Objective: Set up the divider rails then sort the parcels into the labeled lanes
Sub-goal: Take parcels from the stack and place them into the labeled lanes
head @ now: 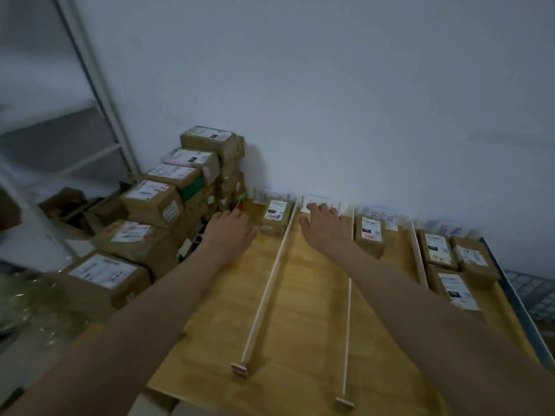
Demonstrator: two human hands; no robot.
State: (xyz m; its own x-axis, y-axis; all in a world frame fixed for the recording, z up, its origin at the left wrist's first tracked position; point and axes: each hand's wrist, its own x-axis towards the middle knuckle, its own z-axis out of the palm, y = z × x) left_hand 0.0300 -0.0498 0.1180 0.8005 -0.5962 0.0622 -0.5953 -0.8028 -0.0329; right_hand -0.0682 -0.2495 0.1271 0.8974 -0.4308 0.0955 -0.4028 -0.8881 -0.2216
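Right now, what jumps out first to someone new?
Two bare forearms reach across the pale wooden sorting board toward the wall: left hand beside the brown labelled parcel in the leftmost lane, right hand at a white lane label. A tall stack of brown cardboard parcels stands left.

Desk point(300, 295): three divider rails point(270, 277) run front to back, making four lanes. Lane labels point(383, 219) stand at the far edge against the wall. Leftmost lane: one parcel point(274, 216). Third lane: one. Rightmost lane: three. Parcel stack point(168, 205) left of desk.
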